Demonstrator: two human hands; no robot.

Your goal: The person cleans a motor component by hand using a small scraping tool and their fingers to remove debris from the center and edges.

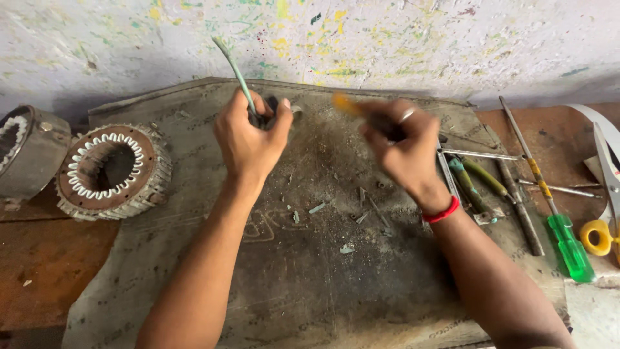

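My left hand (248, 139) is closed around a small dark part with a thin pale green wire (234, 68) rising from it up and to the left. My right hand (400, 148), with a ring and a red wrist thread, grips a tool with an orange handle (343, 103); it is blurred by motion. Both hands hover over a worn grey-brown mat (303, 284) strewn with small scraps of pale insulation (316, 208).
A round motor stator (113, 169) with white windings lies at the left, a metal housing (26, 152) beside it. At the right lie pliers (475, 187), metal rods, a green-handled screwdriver (568, 245) and yellow-handled scissors (604, 220). A paint-spattered wall stands behind.
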